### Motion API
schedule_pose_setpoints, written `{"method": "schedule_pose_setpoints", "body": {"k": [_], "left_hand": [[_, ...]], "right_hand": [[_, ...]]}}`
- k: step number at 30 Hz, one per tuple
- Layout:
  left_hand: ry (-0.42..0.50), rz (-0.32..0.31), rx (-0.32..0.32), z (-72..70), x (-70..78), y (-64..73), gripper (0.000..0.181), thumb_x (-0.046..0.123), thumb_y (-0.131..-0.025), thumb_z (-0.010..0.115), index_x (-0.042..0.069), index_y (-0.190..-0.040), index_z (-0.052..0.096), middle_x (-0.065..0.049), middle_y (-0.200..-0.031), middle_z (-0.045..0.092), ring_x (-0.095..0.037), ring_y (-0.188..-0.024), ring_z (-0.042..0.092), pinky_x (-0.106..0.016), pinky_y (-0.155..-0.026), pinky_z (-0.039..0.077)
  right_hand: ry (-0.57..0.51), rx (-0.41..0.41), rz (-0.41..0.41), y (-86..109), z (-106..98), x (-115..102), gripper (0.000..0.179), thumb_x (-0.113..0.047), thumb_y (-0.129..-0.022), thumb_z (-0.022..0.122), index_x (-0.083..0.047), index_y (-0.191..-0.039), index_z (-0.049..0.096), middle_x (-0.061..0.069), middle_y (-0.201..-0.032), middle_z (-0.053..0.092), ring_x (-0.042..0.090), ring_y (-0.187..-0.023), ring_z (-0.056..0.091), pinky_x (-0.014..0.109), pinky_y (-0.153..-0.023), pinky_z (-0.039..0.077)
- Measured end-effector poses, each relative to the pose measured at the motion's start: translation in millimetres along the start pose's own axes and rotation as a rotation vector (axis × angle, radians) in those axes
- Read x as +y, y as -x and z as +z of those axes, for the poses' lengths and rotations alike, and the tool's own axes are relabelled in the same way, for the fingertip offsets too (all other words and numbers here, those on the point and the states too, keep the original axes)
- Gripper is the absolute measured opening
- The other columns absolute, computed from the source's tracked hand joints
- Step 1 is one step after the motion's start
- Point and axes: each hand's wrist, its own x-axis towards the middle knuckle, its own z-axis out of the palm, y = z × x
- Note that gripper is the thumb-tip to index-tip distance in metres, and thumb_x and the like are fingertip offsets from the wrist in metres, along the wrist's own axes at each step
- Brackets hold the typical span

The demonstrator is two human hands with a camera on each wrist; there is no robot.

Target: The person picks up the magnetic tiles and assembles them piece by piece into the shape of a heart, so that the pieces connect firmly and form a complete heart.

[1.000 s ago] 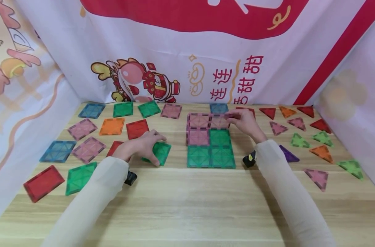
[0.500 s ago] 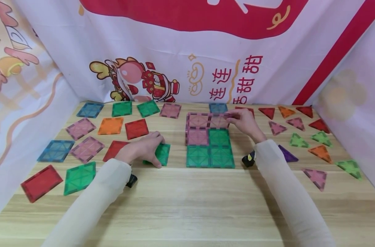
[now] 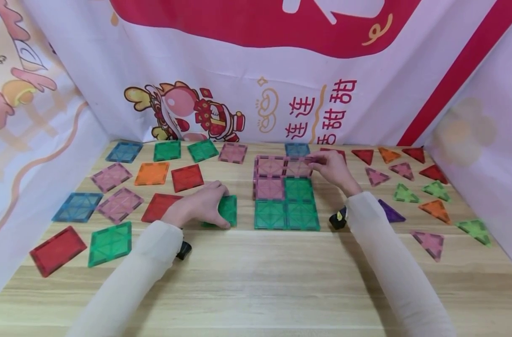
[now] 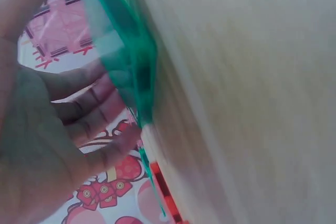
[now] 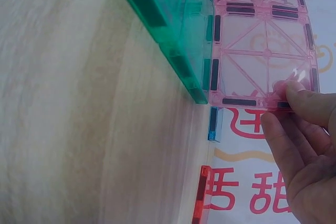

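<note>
My right hand [image 3: 333,171] pinches the upper right corner of a pink square magnetic tile [image 5: 249,51] that stands upright. This tile joins another upright pink tile [image 3: 269,166] along the back of a flat base. Green tiles [image 3: 302,215] make up most of the base, with a pink tile [image 3: 269,188] at its back left. To the left, my left hand [image 3: 203,203] grips a loose green square tile [image 3: 228,210], its thumb at the near side. In the left wrist view this green tile [image 4: 134,51] is blurred, and the thumb tip is cut off.
Square tiles lie spread on the left, among them an orange tile [image 3: 152,173], a red tile [image 3: 187,178] and a blue tile [image 3: 77,207]. Several triangular tiles lie right, including a purple triangle [image 3: 391,211]. A printed cloth [image 3: 256,61] hangs behind the wooden table [image 3: 256,281].
My left hand has shifted slightly right with the green tile, uncovering more of the red tile behind it. The right hand still holds the same pink corner.
</note>
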Motion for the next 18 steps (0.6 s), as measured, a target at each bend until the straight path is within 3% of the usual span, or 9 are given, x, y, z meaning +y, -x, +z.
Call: {"method": "schedule_pose_setpoints", "body": {"k": [11, 18], "left_hand": [[0.365, 0.155, 0.112, 8.3, 13.7, -2.5, 0.078, 0.034, -0.075, 0.078, 0.007, -0.137, 0.038, -0.007, -0.134, 0.048, -0.024, -0.122, 0.048, -0.043, -0.103, 0.042], [0.461, 0.206, 0.106, 11.9, 27.9, -12.6, 0.076, 0.023, -0.077, 0.077, 0.007, -0.138, 0.035, -0.007, -0.134, 0.048, -0.022, -0.124, 0.048, -0.039, -0.103, 0.043]], "right_hand": [[0.008, 0.004, -0.021, 0.7, 2, 1, 0.024, 0.001, -0.089, 0.061, 0.004, -0.113, 0.067, 0.022, -0.110, 0.067, 0.032, -0.100, 0.065, 0.044, -0.086, 0.053], [0.019, 0.017, -0.042, -1.1, 1, 2, 0.023, 0.000, -0.089, 0.062, 0.005, -0.111, 0.067, 0.023, -0.109, 0.067, 0.033, -0.099, 0.065, 0.045, -0.086, 0.053]]}}
